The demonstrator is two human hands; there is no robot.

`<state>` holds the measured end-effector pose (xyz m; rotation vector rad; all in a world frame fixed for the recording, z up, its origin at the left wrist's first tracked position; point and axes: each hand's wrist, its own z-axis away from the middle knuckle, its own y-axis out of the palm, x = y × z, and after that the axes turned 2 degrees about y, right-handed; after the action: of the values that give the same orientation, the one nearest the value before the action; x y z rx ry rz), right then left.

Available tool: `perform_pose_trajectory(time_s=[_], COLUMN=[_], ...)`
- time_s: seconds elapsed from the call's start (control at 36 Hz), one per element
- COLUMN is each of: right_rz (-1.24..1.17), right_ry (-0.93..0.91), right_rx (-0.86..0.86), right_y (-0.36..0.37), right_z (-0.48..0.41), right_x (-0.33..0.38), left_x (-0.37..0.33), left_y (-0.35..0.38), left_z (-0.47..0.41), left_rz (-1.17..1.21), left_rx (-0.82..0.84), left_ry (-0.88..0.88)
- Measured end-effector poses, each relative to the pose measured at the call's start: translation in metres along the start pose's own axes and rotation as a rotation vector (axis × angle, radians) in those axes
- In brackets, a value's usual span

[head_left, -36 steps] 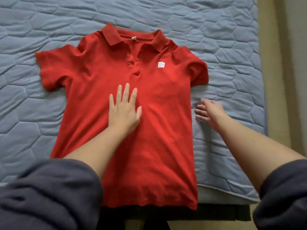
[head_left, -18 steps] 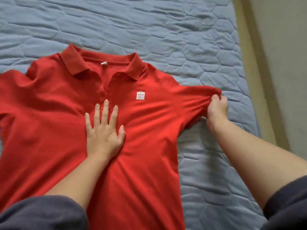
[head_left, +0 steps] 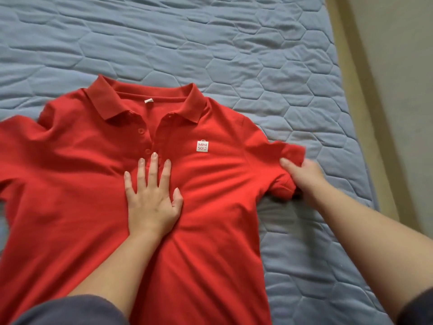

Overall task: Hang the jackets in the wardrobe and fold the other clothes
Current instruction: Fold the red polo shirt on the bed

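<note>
A red polo shirt (head_left: 210, 207) lies face up on the blue quilted mattress (head_left: 210, 43), collar away from me, a small white logo on its chest. My left hand (head_left: 152, 198) presses flat on the chest just below the button placket, fingers straight and spread. My right hand (head_left: 304, 177) grips the shirt's right short sleeve (head_left: 278, 165) at its hem, thumb on top of the cloth; the hand is blurred. The other sleeve runs off the left edge of the view.
The mattress edge (head_left: 351, 127) runs down the right side, with a tan strip and a pale floor (head_left: 398, 66) beyond it. Bare quilt lies beyond the collar and to the right of the shirt's body.
My right hand went from the quilt beside the shirt up to the right sleeve, took hold of it and drew it outward. My left hand stayed pressed on the chest.
</note>
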<state>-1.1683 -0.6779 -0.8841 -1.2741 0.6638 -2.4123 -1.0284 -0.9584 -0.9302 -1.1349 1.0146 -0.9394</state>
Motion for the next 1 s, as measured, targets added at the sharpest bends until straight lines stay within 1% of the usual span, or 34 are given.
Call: perform_pose_trajectory(time_s=[0.08, 0.11, 0.14, 0.17, 0.19, 0.25, 0.31, 0.33, 0.39, 0.42, 0.44, 0.5, 0.53, 0.56, 0.58, 0.64, 0.69, 0.75, 0.81, 0.83, 0.89, 0.92, 0.94, 0.97, 1.0], right_rz=[-0.235, -0.298, -0.331, -0.349, -0.342, -0.293, -0.203, -0.17, -0.092, -0.069, -0.095, -0.224, -0.261, -0.249, -0.222, -0.133, -0.107, -0.158, -0.211, -0.262, -0.384, -0.404, -0.4, -0.384, -0.367], right_ry=[0.252, 0.276, 0.285, 0.284, 0.271, 0.169, 0.041, -0.011, -0.054, -0.024, 0.057, 0.261, 0.323, 0.338, 0.322, 0.235, 0.16, 0.108, 0.035, -0.008, -0.082, -0.099, -0.102, -0.098, -0.09], right_rx=[0.272, 0.338, 0.352, 0.315, 0.228, 0.042, -0.102, -0.162, -0.242, -0.231, -0.17, 0.066, 0.153, 0.174, 0.142, -0.01, -0.13, -0.189, -0.194, -0.141, 0.099, 0.23, 0.317, 0.343, 0.318], right_y=[0.01, 0.01, 0.008, 0.006, 0.002, -0.006, -0.01, -0.011, -0.007, -0.004, 0.002, 0.014, 0.019, 0.022, 0.022, 0.014, 0.006, 0.004, 0.009, 0.013, 0.025, 0.03, 0.035, 0.039, 0.042], right_z=[0.022, 0.028, 0.032, 0.034, 0.036, 0.034, 0.031, 0.029, 0.026, 0.027, 0.03, 0.043, 0.049, 0.054, 0.057, 0.058, 0.054, 0.058, 0.068, 0.076, 0.095, 0.103, 0.111, 0.116, 0.119], right_x=[-0.005, -0.006, -0.009, -0.011, -0.012, -0.008, 0.006, 0.014, 0.026, 0.029, 0.027, 0.019, 0.012, 0.006, 0.0, -0.006, -0.006, 0.004, 0.025, 0.039, 0.07, 0.08, 0.088, 0.093, 0.095], left_x=[0.0, 0.001, 0.001, 0.001, 0.001, 0.001, 0.001, 0.002, 0.006, 0.01, 0.014, 0.02, 0.022, 0.023, 0.022, 0.023, 0.029, 0.041, 0.055, 0.063, 0.086, 0.096, 0.109, 0.122, 0.134], left_y=[0.0, 0.0, -0.001, -0.002, -0.003, -0.009, -0.019, -0.023, -0.027, -0.026, -0.024, -0.018, -0.017, -0.017, -0.018, -0.023, -0.028, -0.032, -0.041, -0.046, -0.058, -0.064, -0.072, -0.081, -0.089], left_z=[-0.001, -0.001, 0.0, 0.001, 0.003, 0.003, 0.002, 0.002, 0.003, 0.004, 0.006, 0.009, 0.011, 0.012, 0.013, 0.017, 0.023, 0.033, 0.043, 0.049, 0.058, 0.061, 0.063, 0.064, 0.064], left_rz=[0.001, 0.002, 0.003, 0.005, 0.008, 0.019, 0.022, 0.017, -0.009, -0.03, -0.053, -0.089, -0.095, -0.095, -0.091, -0.087, -0.09, -0.088, -0.086, -0.078, -0.041, -0.009, 0.041, 0.099, 0.162], left_rx=[0.011, 0.015, 0.019, 0.025, 0.029, 0.016, -0.005, -0.019, -0.027, -0.014, 0.006, 0.038, 0.047, 0.052, 0.059, 0.071, 0.077, 0.083, 0.102, 0.103, 0.07, 0.03, -0.03, -0.11, -0.189], left_ry=[0.009, 0.011, 0.015, 0.02, 0.027, 0.049, 0.092, 0.121, 0.17, 0.181, 0.183, 0.18, 0.18, 0.177, 0.174, 0.182, 0.192, 0.196, 0.189, 0.178, 0.118, 0.062, -0.022, -0.141, -0.286])
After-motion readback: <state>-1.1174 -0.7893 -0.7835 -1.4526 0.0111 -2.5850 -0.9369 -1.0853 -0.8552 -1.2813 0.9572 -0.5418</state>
